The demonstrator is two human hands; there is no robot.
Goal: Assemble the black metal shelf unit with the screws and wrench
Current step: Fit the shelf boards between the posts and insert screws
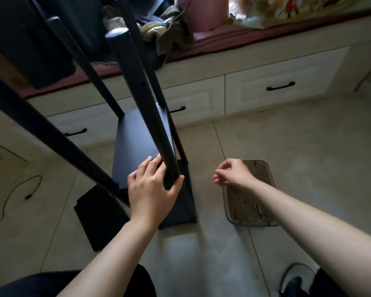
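Observation:
The black metal shelf unit [141,133] stands on the tiled floor, its long black posts rising toward the camera. My left hand [152,187] grips the near right post [144,86] where it meets a black shelf panel [137,146]. My right hand [231,172] hovers above a clear plastic tray [266,168], fingertips pinched together; whether a screw sits between them is too small to tell. Several screws and small metal parts [257,207] lie in the tray. A loose black panel [99,213] lies on the floor at the left.
White drawers with black handles [281,86] run along the back under a cushioned bench piled with clothes [167,28]. A black cable [19,189] snakes over the floor at left. My knees and a slipper [296,279] are at the bottom edge.

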